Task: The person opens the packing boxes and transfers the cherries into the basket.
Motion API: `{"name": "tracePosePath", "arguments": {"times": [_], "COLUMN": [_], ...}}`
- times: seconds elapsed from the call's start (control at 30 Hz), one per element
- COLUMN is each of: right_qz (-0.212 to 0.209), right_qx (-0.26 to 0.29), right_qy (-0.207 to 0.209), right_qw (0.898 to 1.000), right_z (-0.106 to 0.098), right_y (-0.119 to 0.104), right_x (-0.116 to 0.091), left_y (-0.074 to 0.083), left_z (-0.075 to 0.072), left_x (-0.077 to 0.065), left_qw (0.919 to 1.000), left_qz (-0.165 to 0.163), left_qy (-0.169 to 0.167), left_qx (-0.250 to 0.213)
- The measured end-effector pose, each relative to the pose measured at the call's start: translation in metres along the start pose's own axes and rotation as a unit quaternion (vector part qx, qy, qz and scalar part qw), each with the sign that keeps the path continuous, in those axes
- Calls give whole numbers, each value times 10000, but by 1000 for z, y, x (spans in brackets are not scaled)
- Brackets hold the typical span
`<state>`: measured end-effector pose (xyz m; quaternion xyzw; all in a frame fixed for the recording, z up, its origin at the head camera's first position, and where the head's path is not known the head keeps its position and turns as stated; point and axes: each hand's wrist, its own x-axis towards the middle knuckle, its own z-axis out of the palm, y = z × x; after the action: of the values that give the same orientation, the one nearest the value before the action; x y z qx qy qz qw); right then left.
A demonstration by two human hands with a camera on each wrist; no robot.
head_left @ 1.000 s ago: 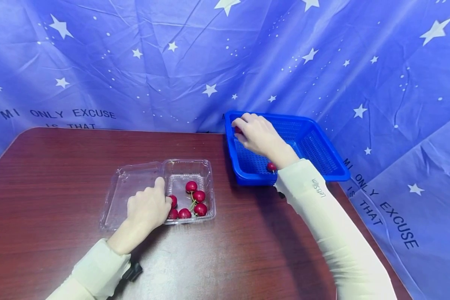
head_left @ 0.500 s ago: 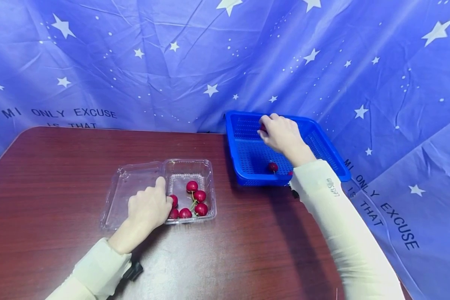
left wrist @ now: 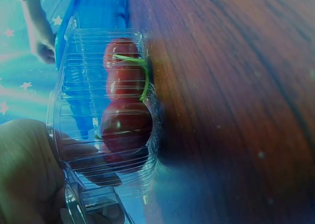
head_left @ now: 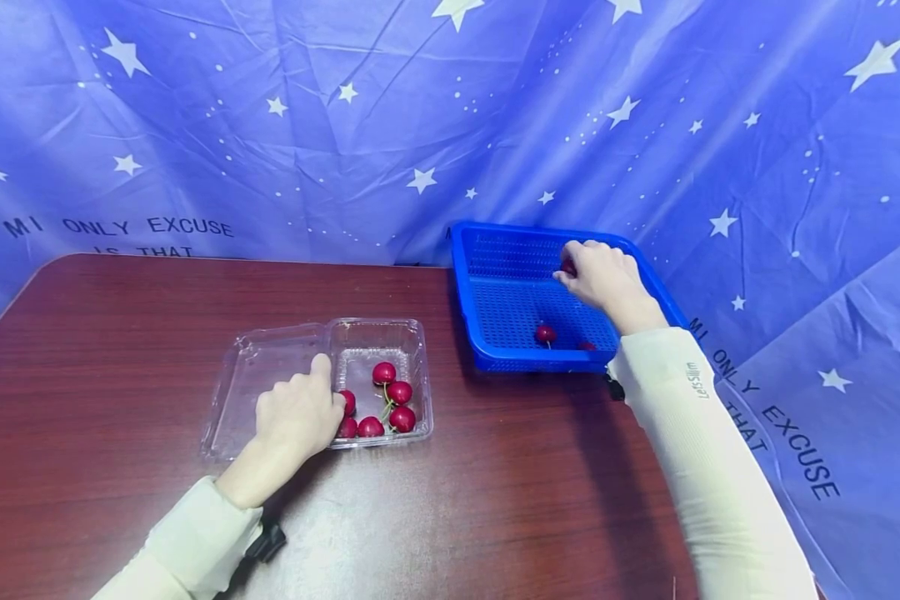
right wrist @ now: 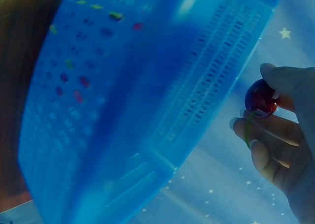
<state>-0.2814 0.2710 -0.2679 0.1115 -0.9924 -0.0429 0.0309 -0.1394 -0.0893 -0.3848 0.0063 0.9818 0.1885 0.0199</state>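
Note:
Over the blue basket [head_left: 498, 358], my right hand [head_left: 607, 279] pinches a dark red cherry [right wrist: 261, 99] between thumb and fingers, its green stem hanging down in the right wrist view. Two more cherries lie in the basket: one cherry [head_left: 545, 333] in plain sight, another cherry [head_left: 586, 346] partly behind the near rim. My left hand [head_left: 300, 408] grips the hinge side of a clear plastic box [head_left: 426, 375], with a finger inside its wall in the left wrist view. Several cherries [head_left: 400, 392] with green stems sit in the box near its front.
The box's clear lid [head_left: 258, 362] lies folded open to the left, partly under my left hand. A brown wooden table [head_left: 450, 517] carries everything. Behind and to the right hangs a blue curtain [head_left: 375, 125] with white stars, close to the basket.
My right hand has moved rightward across the basket with the cherry in its fingers, uncovering a second cherry near the front rim. The left hand and the box stay where they were.

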Motion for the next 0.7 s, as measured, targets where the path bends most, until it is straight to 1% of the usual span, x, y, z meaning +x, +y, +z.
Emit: {"name": "tracePosePath", "arguments": {"times": [0.13, 0.4, 0.7], "right_qz": [-71, -60, -15], "right_qx": [-106, -136, -130], "right_qy": [-171, -264, -365], "right_qw": [9998, 9995, 9992], "right_z": [8, 23, 31], "right_y": [5, 10, 14], "right_x": [-2, -7, -11], "left_y": [0, 0, -1], "left_z": [0, 0, 0], "left_x": [0, -1, -1], "left_qw": [10000, 10000, 10000], "left_qz": [-8, 10, 45], "left_qy": [-16, -10, 56], "left_qx": [-4, -13, -60]}}
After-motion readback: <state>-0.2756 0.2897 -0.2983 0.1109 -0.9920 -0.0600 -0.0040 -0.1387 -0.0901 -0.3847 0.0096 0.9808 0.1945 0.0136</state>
